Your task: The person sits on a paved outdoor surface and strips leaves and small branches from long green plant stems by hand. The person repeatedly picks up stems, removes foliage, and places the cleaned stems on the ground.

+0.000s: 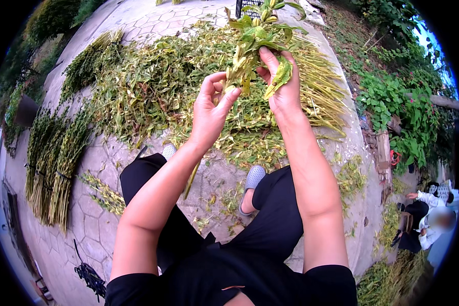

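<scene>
My left hand point(213, 101) grips a sesame stalk point(240, 63) with green-yellow pods along it. The leafy top of the stalk points away from me, and its lower end shows beneath my left forearm. My right hand point(285, 84) is at the stalk's upper right side, fingers among the leaves. A spotted yellow-green leaf point(281, 78) lies across its palm and fingers. Exactly where the right fingertips meet the stalk is partly hidden by leaves. Beyond both hands spreads a wide heap of stripped leaves point(145, 84) on the paving.
Bare stalks point(321, 84) lie right of the heap. Tied sesame bundles point(57, 172) and another bundle point(90, 57) are at left. A loose stalk point(105, 193) and black ties point(91, 277) lie nearer. A black crate point(246, 8) stands far off; a person point(428, 218) sits at right.
</scene>
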Demonstrator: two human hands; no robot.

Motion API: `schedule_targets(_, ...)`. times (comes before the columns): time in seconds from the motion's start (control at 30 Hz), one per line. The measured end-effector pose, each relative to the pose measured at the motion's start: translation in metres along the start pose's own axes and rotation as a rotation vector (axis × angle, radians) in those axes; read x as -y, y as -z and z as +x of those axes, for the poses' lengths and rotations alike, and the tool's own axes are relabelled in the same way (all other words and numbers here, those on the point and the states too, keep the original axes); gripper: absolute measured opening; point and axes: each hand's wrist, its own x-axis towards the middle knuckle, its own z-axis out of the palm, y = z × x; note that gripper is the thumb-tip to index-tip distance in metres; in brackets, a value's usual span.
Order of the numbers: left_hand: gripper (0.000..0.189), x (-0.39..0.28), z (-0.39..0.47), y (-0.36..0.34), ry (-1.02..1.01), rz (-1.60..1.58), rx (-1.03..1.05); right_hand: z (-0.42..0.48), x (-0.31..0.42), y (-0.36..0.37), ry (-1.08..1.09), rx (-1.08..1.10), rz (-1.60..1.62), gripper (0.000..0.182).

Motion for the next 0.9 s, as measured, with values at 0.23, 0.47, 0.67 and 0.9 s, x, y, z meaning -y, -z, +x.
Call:
schedule_targets(0.23,0.037,-0.004,0.000,0.001,0.110,-0.029,0.016,-0.004,0.000,0.006,0.049,0.105,0.000,0.021)
schedule_targets(0.47,0.036,-0.002,0.004,0.014,0.104,-0.056,0.001,-0.023,0.005,0.002,0.496,0.489,-0.702,0.025)
schedule_targets(0.67,0.034,-0.011,0.005,0.021,0.165,-0.060,0.069,-0.030,0.008,0.016,0.172,0.595,-0.534,0.023)
schedule_targets(0.9,0.035,-0.014,0.014,0.043,0.206,-0.098,-0.001,-0.042,0.007,0.025,-0.493,1.151,-0.429,0.028)
